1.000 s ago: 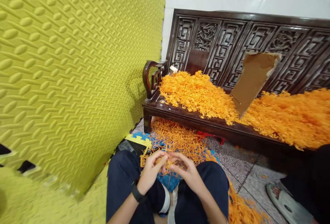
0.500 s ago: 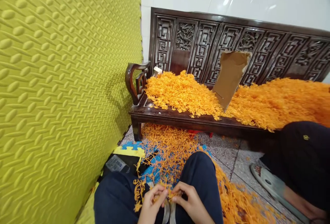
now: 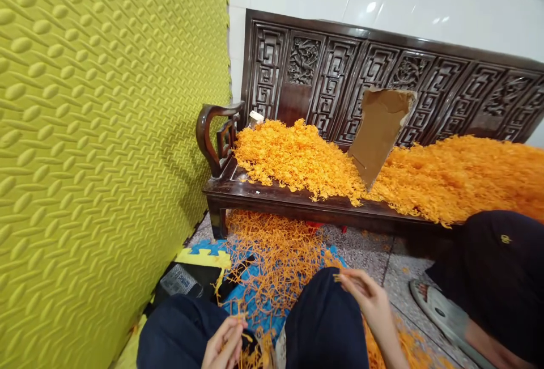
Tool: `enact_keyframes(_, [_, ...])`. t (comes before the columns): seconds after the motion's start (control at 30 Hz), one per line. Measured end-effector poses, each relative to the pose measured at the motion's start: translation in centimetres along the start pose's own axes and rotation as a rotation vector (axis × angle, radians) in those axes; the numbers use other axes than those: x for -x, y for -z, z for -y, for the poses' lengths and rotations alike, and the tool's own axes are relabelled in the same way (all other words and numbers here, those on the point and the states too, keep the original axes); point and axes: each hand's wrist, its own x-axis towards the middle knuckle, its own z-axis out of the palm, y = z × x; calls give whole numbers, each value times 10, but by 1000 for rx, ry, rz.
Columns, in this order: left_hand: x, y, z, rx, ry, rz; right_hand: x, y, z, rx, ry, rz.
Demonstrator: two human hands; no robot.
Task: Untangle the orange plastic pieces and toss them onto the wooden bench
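Yellow textured matting [image 3: 106, 148] filled nine o'clock in the head view, and a dark carved bench [image 3: 297, 94] ran from twelve to three. Orange heaps [image 3: 297, 156] covered much of its seat; the one at three o'clock blurred and ran out of frame. A white-capped container [image 3: 255, 118] at eleven was half buried behind the nearer heap, and something red [image 3: 314, 225] under the bench was mostly hidden. At four o'clock the edge cut off another person's dark-clad leg [image 3: 501, 278].

The left hand [image 3: 223, 345], toward seven and cropped at the wrist, pinched an orange strand [image 3: 241, 317] at its fingertips, on the hand's one-o'clock side; the strand's lower end was hard to trace. Toward half past four, the right hand [image 3: 369, 294] gripped a small orange bit [image 3: 336, 278] between thumb and fingers, at their ten-o'clock tip. Whether that bit touched the knee [image 3: 325, 312] beside it could not be told. Tangled orange strands [image 3: 276, 261] lay at six o'clock, between the hands.
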Motion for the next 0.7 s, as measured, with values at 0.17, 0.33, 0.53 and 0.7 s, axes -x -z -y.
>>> enact_keyframes(0.17, [0, 7, -26, 48, -83, -78, -126, -44, 85, 16, 383, -61])
enact_keyframes(0.33, [0, -13, -40, 144, -151, -167, -173, -69, 157, 301, 557, -166])
enact_keyframes(0.53, [-8, -39, -69, 314, -159, -30, -36, -127, 99, -200, 332, 405])
enact_keyframes(0.7, [-18, -53, -105, 333, -227, -74, 18, -139, 69, -498, 10, 594])
